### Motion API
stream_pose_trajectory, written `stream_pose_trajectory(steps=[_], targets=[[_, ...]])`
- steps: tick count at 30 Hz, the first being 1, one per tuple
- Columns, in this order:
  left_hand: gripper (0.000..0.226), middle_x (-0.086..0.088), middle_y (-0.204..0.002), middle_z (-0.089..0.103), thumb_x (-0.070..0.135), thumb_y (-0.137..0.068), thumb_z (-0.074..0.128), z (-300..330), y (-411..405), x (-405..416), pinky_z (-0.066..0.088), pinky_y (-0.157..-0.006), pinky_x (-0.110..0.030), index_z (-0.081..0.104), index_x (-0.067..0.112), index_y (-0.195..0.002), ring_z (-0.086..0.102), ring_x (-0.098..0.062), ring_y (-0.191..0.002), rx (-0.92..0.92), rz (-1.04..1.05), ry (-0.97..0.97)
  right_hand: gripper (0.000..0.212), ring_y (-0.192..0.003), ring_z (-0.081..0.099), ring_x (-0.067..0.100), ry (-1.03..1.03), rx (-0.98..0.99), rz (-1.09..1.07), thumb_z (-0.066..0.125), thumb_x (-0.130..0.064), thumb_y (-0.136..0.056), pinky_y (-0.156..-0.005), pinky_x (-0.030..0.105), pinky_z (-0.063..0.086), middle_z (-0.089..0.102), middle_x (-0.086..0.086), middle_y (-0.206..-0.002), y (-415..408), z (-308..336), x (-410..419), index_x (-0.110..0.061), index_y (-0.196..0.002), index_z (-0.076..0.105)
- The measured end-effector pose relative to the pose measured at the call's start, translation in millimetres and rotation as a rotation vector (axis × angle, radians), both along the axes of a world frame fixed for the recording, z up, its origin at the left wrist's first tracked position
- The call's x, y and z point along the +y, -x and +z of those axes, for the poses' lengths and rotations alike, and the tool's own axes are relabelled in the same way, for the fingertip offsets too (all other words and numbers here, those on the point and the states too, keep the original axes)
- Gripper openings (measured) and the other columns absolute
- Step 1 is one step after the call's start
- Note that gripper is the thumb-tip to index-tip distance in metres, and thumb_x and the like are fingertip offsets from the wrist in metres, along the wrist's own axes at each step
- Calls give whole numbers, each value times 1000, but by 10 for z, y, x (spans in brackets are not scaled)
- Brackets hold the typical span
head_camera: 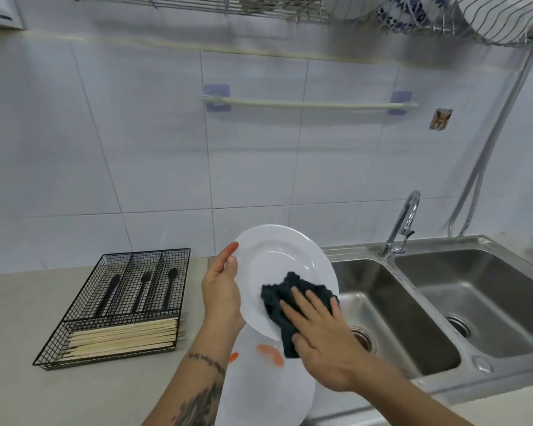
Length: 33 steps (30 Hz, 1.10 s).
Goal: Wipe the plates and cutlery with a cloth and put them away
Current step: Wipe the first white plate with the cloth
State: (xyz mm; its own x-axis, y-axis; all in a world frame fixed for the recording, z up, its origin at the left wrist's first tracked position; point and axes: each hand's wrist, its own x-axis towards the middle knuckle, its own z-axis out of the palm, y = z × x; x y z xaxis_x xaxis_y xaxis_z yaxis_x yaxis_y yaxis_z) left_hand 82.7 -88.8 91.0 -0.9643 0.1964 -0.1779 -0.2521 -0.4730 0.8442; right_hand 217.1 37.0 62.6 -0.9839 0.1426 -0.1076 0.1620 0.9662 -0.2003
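Plate [277,265], white, glossy and round with a broad flat rim, stands tilted on edge above the counter, its hollow facing the person. The left hand [220,290] grips it at nine o'clock: thumb curled over the front rim, the other fingers hidden behind. A dark cloth [290,305], nubbly and crumpled, lies against the plate's face toward five o'clock, pinned there by the right hand [317,330], whose fingers [302,305] are straight and slightly spread, pressing flat on the fabric. Part of the cloth hangs past the lower rim. Below, at six o'clock, another white plate [268,392] lies on the counter [19,302]; orange smears on it may be reflections of fingers. At nine o'clock sits a black wire-mesh tray [114,361] holding dark cutlery [142,290] and pale chopsticks [123,336]. A stainless double sink [413,342] lies at three o'clock.
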Motion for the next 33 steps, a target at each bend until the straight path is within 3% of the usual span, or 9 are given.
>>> stream_pose_trajectory(steps=[3,6,11,17,21,24,27,30,33], targets=[[32,-6,-120,71,21,-105,47,-54,-16,32,52,-99,-54,76,34,-106,66,-29,-112,-22,-35,-17,59,-147,-22,9,106,18,105,19,-40,-100,-119,44,-15,-22,-14,-160,106,48,-122,-39,-154,-5],[32,-11,-116,74,19,-106,44,-13,-69,83,52,-100,-48,74,28,-113,68,-28,-111,-20,-99,-41,63,-146,-24,10,127,133,146,25,-40,-102,-120,42,-13,-21,-13,-161,328,114,-142,-37,-154,-10],[34,-4,-125,70,13,-106,43,-30,-98,87,47,-106,-43,73,27,-113,63,-22,-121,31,-156,-51,72,-149,-20,22,-158,308,33,27,-47,-98,-119,55,-7,-24,0,-162,704,184,73,-29,-155,-13],[27,-6,-99,73,12,-104,49,-34,58,-181,57,-71,-37,74,23,-102,68,-22,-83,32,-55,-33,71,-151,-4,32,-392,359,-112,23,-49,-93,-115,64,3,-3,9,-165,778,268,340,-23,-157,9],[27,-2,-104,71,15,-104,49,-23,148,-274,57,-69,-38,74,25,-100,66,-23,-84,12,33,-49,71,-150,1,35,-400,273,-123,19,-48,-90,-116,64,5,3,11,-164,630,152,309,-20,-155,24],[27,0,-99,72,16,-104,49,-27,114,-283,57,-65,-36,74,26,-99,67,-21,-82,-16,49,-62,78,-149,-14,30,-303,169,-91,4,-52,-85,-117,59,-7,-11,5,-164,470,86,152,-22,-157,11],[26,-6,-105,72,15,-104,50,-6,79,-249,58,-76,-41,74,24,-101,68,-24,-87,-27,43,-80,78,-149,-17,23,-157,90,6,0,-55,-83,-118,53,-14,-17,-2,-163,322,136,-121,-28,-156,0],[28,-14,-114,72,15,-103,50,30,49,-152,53,-97,-52,76,24,-101,68,-32,-105,29,-10,-62,64,-147,-23,16,4,99,117,14,-49,-96,-119,48,-14,-22,-9,-162,308,211,-355,-33,-155,-5],[29,-14,-116,72,12,-102,50,66,12,-55,50,-104,-51,78,23,-101,66,-31,-114,95,-44,-25,66,-146,-26,15,38,171,112,24,-45,-101,-119,48,-12,-26,-9,-160,486,263,-331,-33,-154,-14]])
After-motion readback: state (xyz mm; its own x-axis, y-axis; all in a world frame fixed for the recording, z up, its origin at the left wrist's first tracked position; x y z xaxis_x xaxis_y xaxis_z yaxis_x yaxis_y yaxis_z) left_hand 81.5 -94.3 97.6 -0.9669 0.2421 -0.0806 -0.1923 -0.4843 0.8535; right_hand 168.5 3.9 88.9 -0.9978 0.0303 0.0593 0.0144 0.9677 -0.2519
